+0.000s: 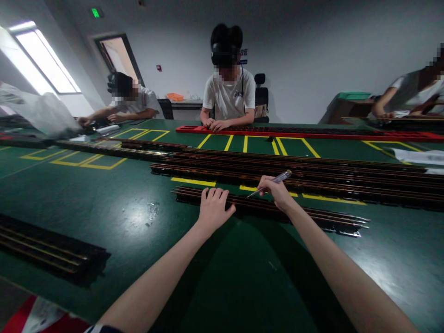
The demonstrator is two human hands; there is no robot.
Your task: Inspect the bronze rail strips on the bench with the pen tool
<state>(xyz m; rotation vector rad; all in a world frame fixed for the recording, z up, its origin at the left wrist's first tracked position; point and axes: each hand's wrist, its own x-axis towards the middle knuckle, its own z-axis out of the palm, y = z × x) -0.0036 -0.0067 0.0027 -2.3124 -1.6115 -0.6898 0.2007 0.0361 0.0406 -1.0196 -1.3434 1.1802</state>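
In front of me lies a long dark strip with copper-coloured bars, its metal bar ends sticking out at the right. My left hand rests on the strip's left part, fingers stretched forward and thumb apart, holding nothing. A screwdriver with a clear handle and thin metal shaft is in my right hand, whose fingers close around it. The shaft slants down and left, its tip at or just above the strip between my hands; whether it touches cannot be made out.
More barred strips lie side by side just beyond. Another strip is at the near left. Yellow tape marks the green table. Across it, a person works at a long red tray; others work left and right.
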